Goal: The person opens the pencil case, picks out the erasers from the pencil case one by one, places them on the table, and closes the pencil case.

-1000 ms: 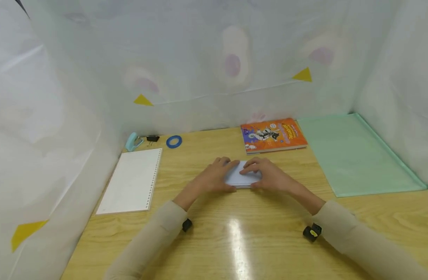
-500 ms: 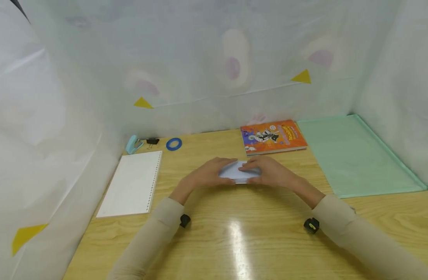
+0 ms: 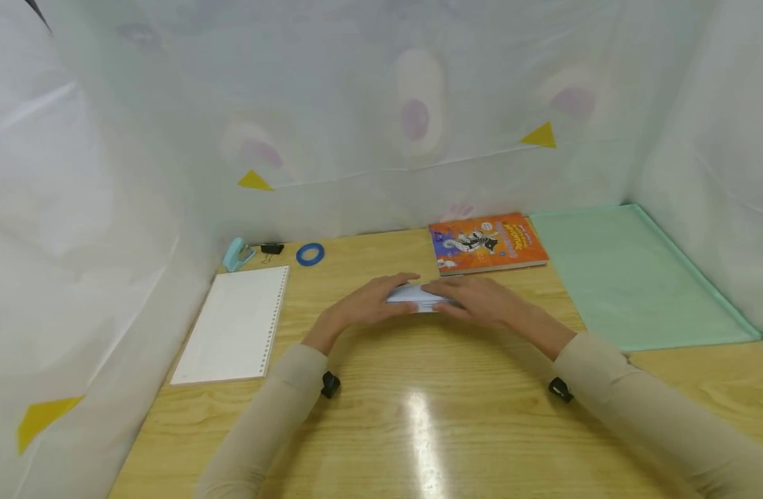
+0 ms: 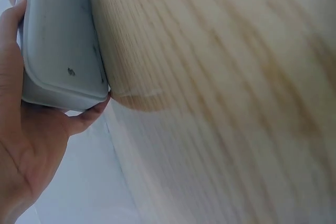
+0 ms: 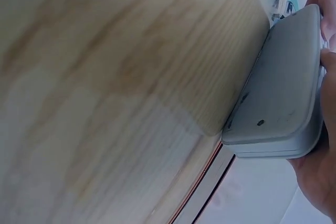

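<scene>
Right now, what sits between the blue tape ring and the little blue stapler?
A black binder clip lies between the tape ring and the stapler, seen in the head view.

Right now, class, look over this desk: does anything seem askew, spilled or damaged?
Nothing stands out. Both hands, the left hand and the right hand, hold a pale grey case at the desk's middle. The notebook, orange book and green folder lie flat; nothing is spilled.

A pale grey rounded case (image 3: pixel 418 296) is tilted up off the wooden table (image 3: pixel 456 416).
</scene>
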`<move>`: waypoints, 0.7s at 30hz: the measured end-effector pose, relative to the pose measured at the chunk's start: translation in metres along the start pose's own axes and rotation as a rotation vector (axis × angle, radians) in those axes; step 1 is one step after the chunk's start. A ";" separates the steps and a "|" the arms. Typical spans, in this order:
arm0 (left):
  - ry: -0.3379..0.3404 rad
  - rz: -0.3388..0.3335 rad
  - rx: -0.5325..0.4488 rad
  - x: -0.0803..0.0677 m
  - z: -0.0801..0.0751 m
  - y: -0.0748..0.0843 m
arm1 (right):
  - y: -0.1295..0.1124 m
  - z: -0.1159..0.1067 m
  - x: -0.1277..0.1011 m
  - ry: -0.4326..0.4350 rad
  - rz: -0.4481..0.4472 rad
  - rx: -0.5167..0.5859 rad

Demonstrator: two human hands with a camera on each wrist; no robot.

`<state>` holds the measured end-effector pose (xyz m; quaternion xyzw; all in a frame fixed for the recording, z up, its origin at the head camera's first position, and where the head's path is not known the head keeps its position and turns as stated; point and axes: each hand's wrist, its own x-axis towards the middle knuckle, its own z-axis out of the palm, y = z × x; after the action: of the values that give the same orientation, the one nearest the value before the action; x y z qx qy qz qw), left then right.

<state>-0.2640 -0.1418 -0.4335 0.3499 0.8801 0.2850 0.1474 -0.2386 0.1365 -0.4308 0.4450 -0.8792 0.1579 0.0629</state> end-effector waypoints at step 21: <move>-0.020 -0.040 0.094 0.002 0.002 0.003 | 0.012 -0.004 -0.008 -0.052 -0.021 0.058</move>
<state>-0.2630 -0.1380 -0.4331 0.3415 0.8979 0.2367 0.1453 -0.2433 0.1505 -0.4315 0.4598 -0.8709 0.1712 0.0288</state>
